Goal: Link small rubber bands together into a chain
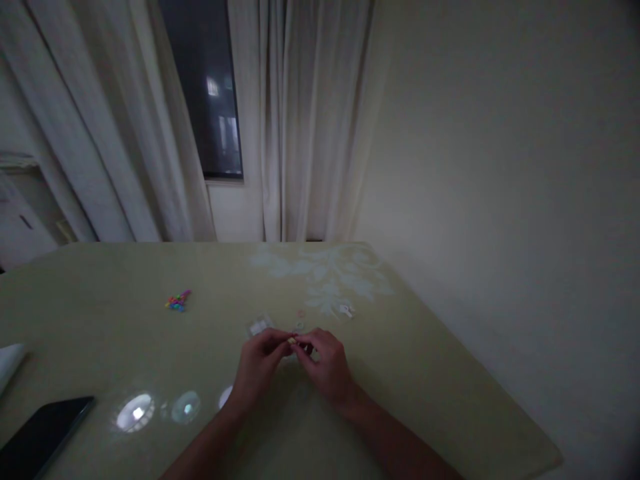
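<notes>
My left hand (260,360) and my right hand (326,363) meet near the middle of the table, fingertips together. Between them they pinch a tiny yellowish piece (292,341), too small to make out in detail. Just beyond my left hand lies a clear packet with white contents (260,325). Past the fingertips are a small pale ring (300,325) and a small pinkish ring (301,313). A small white item (346,310) rests on the table farther to the right.
A pile of small colourful pieces (177,302) lies on the left part of the table (115,333). A dark flat device (45,433) occupies the near left, with a white object (10,360) behind it. A wall borders the table's right side.
</notes>
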Motion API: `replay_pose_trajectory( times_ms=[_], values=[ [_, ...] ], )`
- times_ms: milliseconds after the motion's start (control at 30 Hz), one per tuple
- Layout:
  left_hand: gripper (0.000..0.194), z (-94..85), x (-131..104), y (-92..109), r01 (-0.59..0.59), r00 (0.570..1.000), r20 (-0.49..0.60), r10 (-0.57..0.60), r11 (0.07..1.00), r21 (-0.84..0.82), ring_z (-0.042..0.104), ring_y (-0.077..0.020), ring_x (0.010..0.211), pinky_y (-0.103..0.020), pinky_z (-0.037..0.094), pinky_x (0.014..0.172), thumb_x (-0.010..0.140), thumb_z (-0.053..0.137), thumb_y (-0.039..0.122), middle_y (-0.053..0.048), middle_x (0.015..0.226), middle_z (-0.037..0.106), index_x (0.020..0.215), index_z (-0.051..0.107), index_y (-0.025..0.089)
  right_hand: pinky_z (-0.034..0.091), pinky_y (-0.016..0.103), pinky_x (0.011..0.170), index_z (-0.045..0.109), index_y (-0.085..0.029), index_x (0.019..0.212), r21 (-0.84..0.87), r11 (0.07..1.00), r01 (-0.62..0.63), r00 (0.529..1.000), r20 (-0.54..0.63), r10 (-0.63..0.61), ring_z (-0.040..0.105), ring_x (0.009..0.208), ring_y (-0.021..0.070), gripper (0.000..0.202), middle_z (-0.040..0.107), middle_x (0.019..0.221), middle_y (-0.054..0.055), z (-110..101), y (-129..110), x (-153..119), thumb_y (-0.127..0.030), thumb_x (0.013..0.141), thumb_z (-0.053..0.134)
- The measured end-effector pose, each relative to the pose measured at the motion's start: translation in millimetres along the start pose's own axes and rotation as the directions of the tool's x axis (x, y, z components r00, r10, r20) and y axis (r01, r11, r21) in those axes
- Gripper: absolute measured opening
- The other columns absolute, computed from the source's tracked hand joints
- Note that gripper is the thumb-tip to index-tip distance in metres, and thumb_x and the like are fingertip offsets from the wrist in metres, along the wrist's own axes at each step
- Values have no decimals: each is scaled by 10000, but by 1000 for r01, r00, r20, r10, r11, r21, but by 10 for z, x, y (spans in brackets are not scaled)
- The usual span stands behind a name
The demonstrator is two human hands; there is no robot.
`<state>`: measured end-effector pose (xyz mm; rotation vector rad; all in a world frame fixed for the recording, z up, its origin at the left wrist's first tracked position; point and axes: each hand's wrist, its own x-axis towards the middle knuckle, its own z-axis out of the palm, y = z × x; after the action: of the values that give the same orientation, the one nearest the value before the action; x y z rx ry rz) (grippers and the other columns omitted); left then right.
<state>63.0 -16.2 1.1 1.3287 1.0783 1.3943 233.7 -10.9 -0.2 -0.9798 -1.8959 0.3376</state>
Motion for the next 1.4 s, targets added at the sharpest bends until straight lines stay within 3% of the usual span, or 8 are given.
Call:
replay_pose_trajectory(
  times_ms=[200,533,700,833,933,1033,1167,1400],
  values=[
    [239,87,-15,-44,67,998,17,-65,991,-119,803,-267,829,-367,655,769,765,812,374,-80,860,833,901,777,181,462,323,729,735,-207,939,-144,988,60,998,4,-60,631,728,206,142,713,786,53,-13,31,-15,-281,1000,630],
    [191,33,12,-36,-44,997,70,37,995,93,776,-242,831,-350,621,788,843,757,369,-77,894,828,922,803,201,440,252,616,656,-199,817,72,994,-82,997,-4,83,574,640,144,86,645,739,11,-24,32,26,-219,892,620],
    [329,44,35,-19,-2,987,159,2,1000,-1,779,-243,841,-352,626,765,843,765,491,-94,929,818,963,767,186,436,247,597,668,-197,829,73,992,-99,995,-6,100,564,627,143,72,650,740,14,-48,83,33,-216,880,621],
    [470,51,58,-66,109,993,54,-104,990,-90,801,-289,855,-412,644,779,757,815,573,-119,955,826,994,759,171,442,254,602,678,-197,841,2,996,-90,994,-55,90,559,628,154,94,641,732,22,-68,124,39,-235,900,615],
    [478,73,55,-91,176,982,85,-168,979,-105,803,-311,897,-420,641,795,753,823,566,-129,958,832,1007,785,163,437,255,600,690,-198,857,-27,996,-81,995,-55,79,558,629,159,104,630,720,20,-54,143,19,-231,905,604],
    [424,113,41,-116,148,979,156,-129,982,-115,792,-306,948,-416,631,842,799,799,529,-128,999,830,1022,809,170,430,250,587,687,-195,857,-20,998,-65,998,-2,65,551,613,153,104,630,722,19,-28,154,-9,-208,889,589],
    [370,152,41,-157,80,983,174,-60,991,-111,782,-298,958,-423,621,884,824,779,508,-116,1010,825,1012,828,193,424,235,564,673,-191,843,30,997,-71,996,63,69,542,585,138,92,630,707,9,-7,163,-22,-189,849,581],
    [409,138,58,-203,128,984,148,-104,978,-165,782,-299,940,-436,627,880,766,828,531,-120,989,824,993,836,191,418,232,545,679,-184,832,150,977,-151,988,48,145,536,579,141,111,631,681,5,27,165,-17,-256,879,609]
  ],
)
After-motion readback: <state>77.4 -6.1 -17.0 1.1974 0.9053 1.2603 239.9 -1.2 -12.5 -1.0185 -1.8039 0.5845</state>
